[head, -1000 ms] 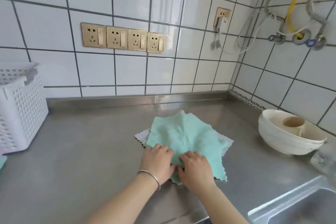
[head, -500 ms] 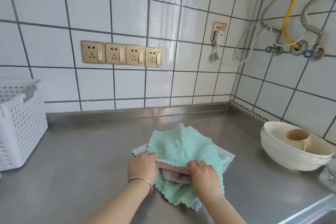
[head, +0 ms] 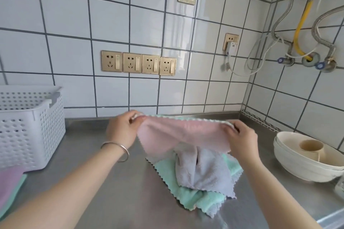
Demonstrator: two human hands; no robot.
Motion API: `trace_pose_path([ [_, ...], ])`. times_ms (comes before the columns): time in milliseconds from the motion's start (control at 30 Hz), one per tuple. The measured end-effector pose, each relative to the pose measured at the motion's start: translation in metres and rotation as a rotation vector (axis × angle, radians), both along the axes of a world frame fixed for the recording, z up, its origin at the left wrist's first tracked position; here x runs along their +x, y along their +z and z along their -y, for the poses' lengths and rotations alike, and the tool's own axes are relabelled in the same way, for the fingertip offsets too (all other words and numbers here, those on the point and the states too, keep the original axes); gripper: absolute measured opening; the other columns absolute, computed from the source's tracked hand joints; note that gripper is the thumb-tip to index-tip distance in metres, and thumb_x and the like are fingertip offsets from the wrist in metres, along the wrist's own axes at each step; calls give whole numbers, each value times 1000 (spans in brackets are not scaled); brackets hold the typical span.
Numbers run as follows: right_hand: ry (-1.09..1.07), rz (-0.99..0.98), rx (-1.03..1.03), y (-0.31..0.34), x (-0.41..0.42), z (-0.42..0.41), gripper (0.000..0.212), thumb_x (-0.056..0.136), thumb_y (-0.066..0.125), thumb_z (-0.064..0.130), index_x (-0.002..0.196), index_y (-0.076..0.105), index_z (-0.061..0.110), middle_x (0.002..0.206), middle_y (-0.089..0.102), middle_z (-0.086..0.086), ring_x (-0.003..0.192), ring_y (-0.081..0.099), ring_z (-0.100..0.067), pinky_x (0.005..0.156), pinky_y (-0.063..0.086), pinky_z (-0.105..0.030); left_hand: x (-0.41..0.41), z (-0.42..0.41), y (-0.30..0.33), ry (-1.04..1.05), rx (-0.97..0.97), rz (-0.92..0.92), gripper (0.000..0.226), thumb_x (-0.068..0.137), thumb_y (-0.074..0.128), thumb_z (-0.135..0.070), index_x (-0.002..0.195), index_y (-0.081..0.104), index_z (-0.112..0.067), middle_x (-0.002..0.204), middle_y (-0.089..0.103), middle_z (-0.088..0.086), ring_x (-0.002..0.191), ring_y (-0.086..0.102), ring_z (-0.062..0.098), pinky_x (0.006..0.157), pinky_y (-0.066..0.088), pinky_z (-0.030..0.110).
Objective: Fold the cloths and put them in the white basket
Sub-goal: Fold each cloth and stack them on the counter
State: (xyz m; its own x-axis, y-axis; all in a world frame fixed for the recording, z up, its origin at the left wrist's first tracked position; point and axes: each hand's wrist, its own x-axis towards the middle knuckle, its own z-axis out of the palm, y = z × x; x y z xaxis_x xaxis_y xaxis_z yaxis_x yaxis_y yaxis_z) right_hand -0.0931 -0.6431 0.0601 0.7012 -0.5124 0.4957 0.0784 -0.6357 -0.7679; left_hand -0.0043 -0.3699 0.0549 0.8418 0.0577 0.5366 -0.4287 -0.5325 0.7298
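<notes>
A steel counter (head: pixel 111 182) is running along a wall of white tiles (head: pixel 74 24) with dark grout, where four gold sockets (head: pixel 138 63) are sitting in a row. Above the counter's middle both hands are stretching a pink cloth (head: pixel 184 135) out flat and level: the left hand (head: pixel 122 129), with a silver bangle (head: pixel 116 149) on its wrist, is pinching the cloth's left top corner between thumb and curled fingers, and the right hand (head: pixel 243 138) is pinching the right top corner the same way, both forearms reaching in from the near edge. The pink cloth is hanging clear of the counter, its lower edge drooping over a crumpled grey cloth (head: pixel 202 171), which is lying on a green cloth (head: pixel 197 198) spread on the steel. The white basket (head: pixel 28 126), perforated, is standing at the far left against the wall, well apart from the hands. Just near it, at the left edge, folded pink and green cloths (head: pixel 9 188) are lying on the counter. At the right, stacked cream bowls (head: pixel 301 165) are holding a small tan cup (head: pixel 311 146), and metal hoses (head: pixel 323 39) and a yellow pipe (head: pixel 301 24) are hanging on the side wall
</notes>
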Motion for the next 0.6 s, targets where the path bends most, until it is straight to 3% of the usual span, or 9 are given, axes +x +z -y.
trace_pose_path([
  [100,79,115,150,31,-2,-31,21,82,69,25,62,62,24,51,56,12,59,48,-11,52,39,-21,-18,-45,39,0,-88,85,24,85,62,-33,85,70,-10,78,69,18,71,55,19,67,39,28],
  [200,200,144,259,50,-2,-63,17,82,70,25,69,58,26,67,59,8,67,51,-5,65,42,-23,-36,-90,60,14,-83,108,28,87,60,-35,87,69,-9,85,67,27,68,52,19,66,37,29],
  [300,285,74,289,49,15,-95,13,88,64,23,75,60,21,69,56,15,67,50,0,68,40,-19,-27,-134,60,38,-41,17,30,92,55,-31,92,68,-4,95,70,22,87,59,15,77,40,30],
  [367,292,-1,285,39,30,-112,18,89,61,23,76,60,11,67,55,7,62,46,-5,60,37,-17,-7,-157,47,32,0,-97,36,93,53,-29,89,64,5,94,70,19,95,60,15,83,43,31],
  [467,297,-109,284,29,50,-138,25,91,58,23,75,60,4,67,53,-6,62,40,-14,44,30,-15,13,-186,30,77,73,-200,44,92,52,-34,79,57,8,71,60,20,71,56,20,74,45,33],
  [533,288,-107,270,33,58,-151,29,92,56,23,91,64,-5,88,66,-22,75,45,-15,53,33,-23,17,-196,32,84,42,-190,43,93,51,-32,75,54,7,65,53,13,66,52,19,72,48,38],
  [600,323,-26,272,42,61,-163,30,93,53,23,100,64,-5,107,66,-25,83,46,-15,65,36,-28,11,-205,43,105,-12,-126,37,95,48,-29,69,49,-3,61,45,10,58,46,18,66,42,34],
])
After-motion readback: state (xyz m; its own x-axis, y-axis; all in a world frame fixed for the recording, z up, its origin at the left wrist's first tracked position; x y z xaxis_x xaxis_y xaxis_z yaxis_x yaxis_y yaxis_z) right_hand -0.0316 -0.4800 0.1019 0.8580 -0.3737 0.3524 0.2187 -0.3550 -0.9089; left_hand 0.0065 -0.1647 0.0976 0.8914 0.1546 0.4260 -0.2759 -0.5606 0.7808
